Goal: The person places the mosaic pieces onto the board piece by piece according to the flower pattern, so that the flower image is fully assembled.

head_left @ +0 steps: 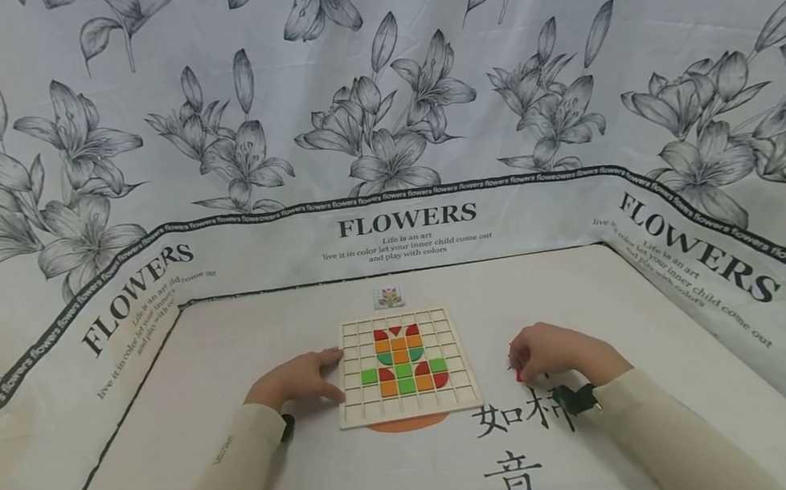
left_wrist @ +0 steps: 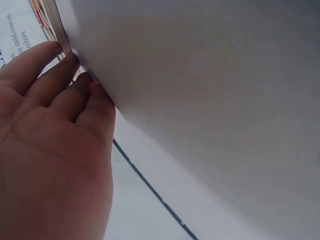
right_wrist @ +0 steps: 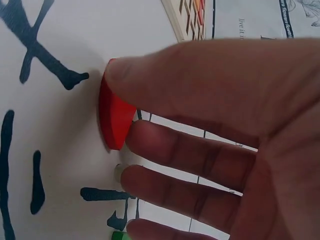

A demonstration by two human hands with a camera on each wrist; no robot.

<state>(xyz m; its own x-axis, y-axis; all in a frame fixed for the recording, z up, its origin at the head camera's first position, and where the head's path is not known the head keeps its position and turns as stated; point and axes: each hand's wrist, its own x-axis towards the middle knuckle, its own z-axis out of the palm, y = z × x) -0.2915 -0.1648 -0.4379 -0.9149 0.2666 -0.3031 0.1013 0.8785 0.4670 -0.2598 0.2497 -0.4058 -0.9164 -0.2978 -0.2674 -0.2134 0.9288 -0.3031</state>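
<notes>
In the head view, a pale wooden grid board (head_left: 466, 392) lies mid-table, with red, orange, green and teal tiles (head_left: 401, 357) set in its squares as a flower-like pattern. My left hand (head_left: 295, 379) rests at the board's left edge, index finger near the upper part and thumb lower down; in the left wrist view its fingertips (left_wrist: 70, 62) meet the edge. To the right of the board, my right hand (head_left: 558, 351) pinches a red curved tile (right_wrist: 116, 112) between thumb and index finger, low over the cloth. The other fingers extend below it in the right wrist view.
A small card (head_left: 388, 297) with a flower pattern lies behind the board. An orange round shape (head_left: 408, 424) shows under its front edge. Black characters (head_left: 518, 485) mark the cloth at right. A bit of green (right_wrist: 119, 235) shows by the right fingertips. Flower-printed curtains surround the table.
</notes>
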